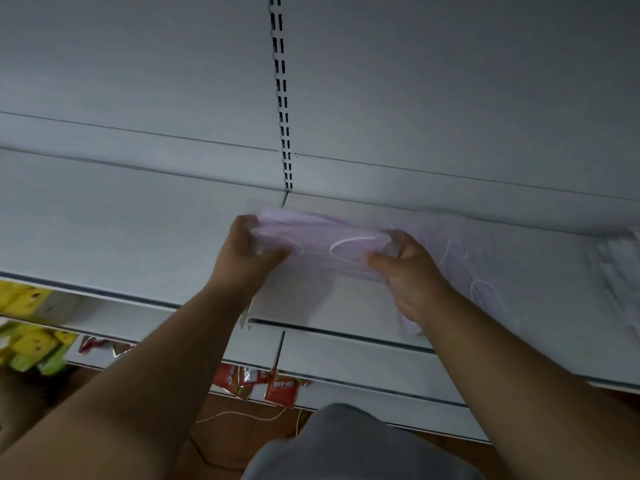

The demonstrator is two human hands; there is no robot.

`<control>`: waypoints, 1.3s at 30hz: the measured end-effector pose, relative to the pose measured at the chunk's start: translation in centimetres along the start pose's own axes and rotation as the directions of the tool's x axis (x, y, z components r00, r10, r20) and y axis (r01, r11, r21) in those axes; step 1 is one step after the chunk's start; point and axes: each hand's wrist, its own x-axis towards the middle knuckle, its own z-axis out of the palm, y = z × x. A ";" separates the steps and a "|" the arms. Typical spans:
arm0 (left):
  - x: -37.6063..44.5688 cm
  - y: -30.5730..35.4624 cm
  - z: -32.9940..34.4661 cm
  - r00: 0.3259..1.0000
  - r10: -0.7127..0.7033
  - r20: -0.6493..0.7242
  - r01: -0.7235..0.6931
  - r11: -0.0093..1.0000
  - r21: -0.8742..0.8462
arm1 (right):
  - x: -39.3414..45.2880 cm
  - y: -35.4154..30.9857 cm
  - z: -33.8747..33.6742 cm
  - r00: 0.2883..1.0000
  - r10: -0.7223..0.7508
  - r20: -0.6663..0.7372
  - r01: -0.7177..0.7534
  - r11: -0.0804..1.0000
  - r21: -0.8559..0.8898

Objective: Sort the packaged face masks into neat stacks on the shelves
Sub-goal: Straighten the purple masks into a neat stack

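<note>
Masks in clear packaging, pale lilac, were being sorted on a grey metal shelf [138, 220] whose two bays met below a slotted upright [282, 98]. One bundle of packaged masks [325, 245] lay with its long axis running left to right across the bay joint, directly ahead of the person and equally near both arms. More lilac masks [471, 271] lay flat just to its right, with white packets [620, 271] beyond them. The left hand [247, 252] clasped the bundle's left end and the right hand [410, 268] pinched its right end. Yellow packs [24, 299] and red sachets [280, 389] filled the lower shelves.
</note>
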 end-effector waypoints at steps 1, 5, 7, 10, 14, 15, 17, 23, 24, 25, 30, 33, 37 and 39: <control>-0.1 -0.4 -0.3 0.999 -0.021 -0.031 0.022 0.999 0.028 | -0.1 0.7 0.2 1.000 0.024 -0.007 -0.024 1.000 -0.019; -0.4 -0.7 -0.9 0.998 -0.011 -0.055 0.019 0.989 0.147 | 0.1 2.0 0.1 0.997 0.033 -0.071 -0.042 0.990 -0.134; -0.5 -0.4 -0.1 0.999 0.041 -0.024 -0.034 0.967 0.254 | 0.2 1.7 -0.7 0.994 0.003 -0.111 -0.032 0.965 -0.261; -0.4 0.1 2.4 0.996 0.080 0.026 -0.084 0.926 0.367 | 0.0 1.1 -2.8 0.984 -0.071 -0.161 0.007 0.931 -0.366; 0.1 1.0 5.8 0.989 0.144 0.039 -0.147 0.905 0.399 | 0.1 0.3 -5.9 0.960 -0.158 -0.232 0.058 0.921 -0.386; 0.4 1.2 6.1 0.990 0.140 0.030 -0.140 0.910 0.390 | 0.2 0.2 -6.2 0.963 -0.146 -0.227 0.058 0.933 -0.354; 0.9 1.2 6.3 0.994 0.096 0.043 -0.104 0.956 0.276 | 0.3 0.2 -6.3 0.971 -0.119 -0.208 0.057 0.957 -0.283; 0.2 0.1 5.7 0.996 0.060 0.064 -0.065 0.995 0.070 | 0.6 0.4 -4.7 0.944 -0.084 -0.320 0.034 0.987 -0.158; 0.1 0.0 5.8 0.997 0.056 0.051 -0.060 0.995 0.075 | 0.8 0.5 -4.7 0.932 -0.097 -0.348 0.042 0.986 -0.161; 0.1 0.0 5.9 0.998 0.049 0.032 -0.052 0.995 0.084 | 1.1 0.5 -4.7 0.921 -0.101 -0.377 0.051 0.989 -0.141; -1.1 1.1 7.0 0.999 0.022 -0.031 -0.023 0.999 -0.048 | 1.7 -0.2 -5.0 0.911 -0.078 -0.405 0.084 0.996 -0.003; -1.5 2.1 8.3 0.986 -0.012 -0.163 0.012 1.000 -0.006 | 1.7 -0.2 -5.5 0.937 -0.090 -0.337 0.067 0.995 -0.080; -1.7 3.2 9.6 0.969 -0.090 -0.229 0.065 0.991 -0.116 | 1.4 -0.1 -6.2 0.952 -0.099 -0.291 0.060 0.988 -0.140; -1.8 2.8 9.3 0.986 -0.082 -0.145 0.053 0.979 -0.195 | 1.0 -0.1 -6.2 0.960 -0.107 -0.257 0.075 0.989 -0.129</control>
